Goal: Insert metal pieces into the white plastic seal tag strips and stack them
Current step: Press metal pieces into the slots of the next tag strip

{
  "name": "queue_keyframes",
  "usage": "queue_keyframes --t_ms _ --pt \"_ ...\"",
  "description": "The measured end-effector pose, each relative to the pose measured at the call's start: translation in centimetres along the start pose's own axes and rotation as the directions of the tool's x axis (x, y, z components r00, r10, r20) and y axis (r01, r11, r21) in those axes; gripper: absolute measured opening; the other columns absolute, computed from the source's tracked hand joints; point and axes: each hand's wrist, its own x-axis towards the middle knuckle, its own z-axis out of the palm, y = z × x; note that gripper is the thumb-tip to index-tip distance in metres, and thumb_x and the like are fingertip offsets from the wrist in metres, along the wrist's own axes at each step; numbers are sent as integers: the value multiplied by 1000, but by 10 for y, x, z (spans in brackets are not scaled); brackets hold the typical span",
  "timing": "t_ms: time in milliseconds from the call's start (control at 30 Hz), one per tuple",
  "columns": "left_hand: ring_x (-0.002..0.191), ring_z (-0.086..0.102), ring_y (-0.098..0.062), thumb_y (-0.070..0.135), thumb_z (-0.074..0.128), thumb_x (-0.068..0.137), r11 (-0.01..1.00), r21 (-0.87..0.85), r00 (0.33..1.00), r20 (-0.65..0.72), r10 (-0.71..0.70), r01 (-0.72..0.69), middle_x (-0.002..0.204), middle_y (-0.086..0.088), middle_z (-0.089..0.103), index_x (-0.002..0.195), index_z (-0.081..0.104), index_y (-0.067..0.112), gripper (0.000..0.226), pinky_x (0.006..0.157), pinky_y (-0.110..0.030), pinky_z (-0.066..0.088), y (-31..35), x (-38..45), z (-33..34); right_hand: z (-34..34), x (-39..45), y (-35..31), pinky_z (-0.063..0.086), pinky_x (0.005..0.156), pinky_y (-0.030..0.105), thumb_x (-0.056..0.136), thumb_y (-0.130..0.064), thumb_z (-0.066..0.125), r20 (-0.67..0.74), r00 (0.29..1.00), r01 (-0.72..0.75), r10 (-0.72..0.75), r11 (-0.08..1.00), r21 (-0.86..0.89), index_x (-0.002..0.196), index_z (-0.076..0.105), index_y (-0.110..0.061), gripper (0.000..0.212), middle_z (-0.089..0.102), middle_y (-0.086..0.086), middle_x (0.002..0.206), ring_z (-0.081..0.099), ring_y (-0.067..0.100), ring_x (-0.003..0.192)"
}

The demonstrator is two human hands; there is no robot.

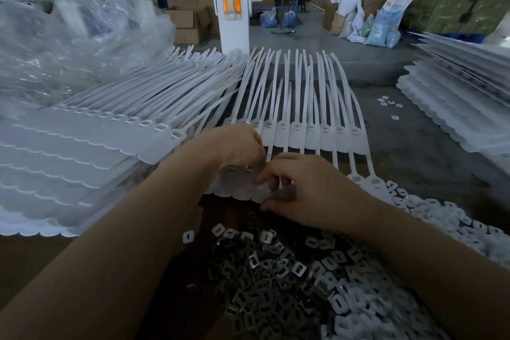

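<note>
White plastic seal tag strip [242, 188] lies flat mid-table, and both hands work at its near edge. The left hand [240, 146] curls its fingers down onto the tag heads; the right hand [306, 188] pinches the strip's edge between thumb and bent fingers, though any metal piece there is hidden. Loose metal pieces [265, 284] heap just below. Stacked strips [82, 163] sit to the left.
</note>
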Motion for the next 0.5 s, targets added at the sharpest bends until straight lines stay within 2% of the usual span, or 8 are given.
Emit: queue_keyframes --t_ms 200,267,400,500 --pt "77 56 -11 28 73 83 1000 -16 1000 4 22 -22 83 5 63 82 68 24 6 61 -27 40 -2 0 -1 0 -1 -1 42 71 7 81 -31 76 8 999 32 -32 998 -45 90 73 -28 10 48 -25 82 52 -10 76" --pt "75 55 -11 26 73 82 1000 -12 1000 4 19 -19 80 5 61 78 67 26 8 61 -28 40 -2 0 -1 2 -1 0 41 72 9 81 -33 74 -18 999 35 -36 998 -43 93 70 -27 14 50 -23 86 51 -8 80" --pt "79 56 -12 19 73 80 1000 6 1000 8 -3 3 81 6 62 73 66 28 14 61 -27 40 0 0 -3 4 0 4 38 90 19 84 -45 69 -29 1000 6 -10 993 -115 120 65 -26 42 57 -9 113 50 4 104" --pt "85 59 -14 22 74 80 1000 -8 1000 10 -5 5 86 5 65 76 67 28 10 66 -29 43 -2 -1 -3 4 0 4 34 91 17 84 -45 70 5 999 34 -34 989 -143 115 69 -27 36 59 -9 113 49 5 106"
